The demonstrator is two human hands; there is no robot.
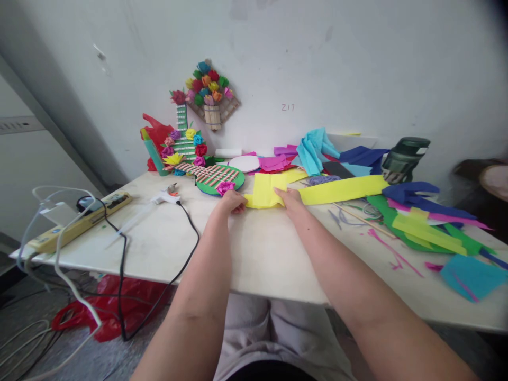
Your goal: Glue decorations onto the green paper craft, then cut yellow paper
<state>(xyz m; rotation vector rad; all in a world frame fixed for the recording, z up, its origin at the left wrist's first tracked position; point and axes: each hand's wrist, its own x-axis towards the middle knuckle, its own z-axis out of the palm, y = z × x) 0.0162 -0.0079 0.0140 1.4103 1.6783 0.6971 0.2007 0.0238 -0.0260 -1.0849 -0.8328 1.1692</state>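
Observation:
A long strip of yellow crepe paper (pixel 343 191) stretches across the table, with a squarish yellow piece (pixel 266 186) at its left part. My left hand (pixel 234 202) is closed on the left end of the yellow paper. Fingers of my right hand (pixel 289 198) pinch the paper at the right side of the squarish piece. Whether the squarish piece is folded from the strip or lies over it, I cannot tell. Just beyond my left hand is a green guitar-shaped craft (pixel 202 186) with thin sticks and a pink paper flower (pixel 225 188).
At left lie a white glue gun (pixel 166 197) with a black cord and a power strip (pixel 81 222). A dark green bottle (pixel 405 159) stands at right among crepe paper scraps (pixel 428 233). A stick-and-flower craft (pixel 212 95) leans on the wall. A red bag (pixel 123 301) is below the table.

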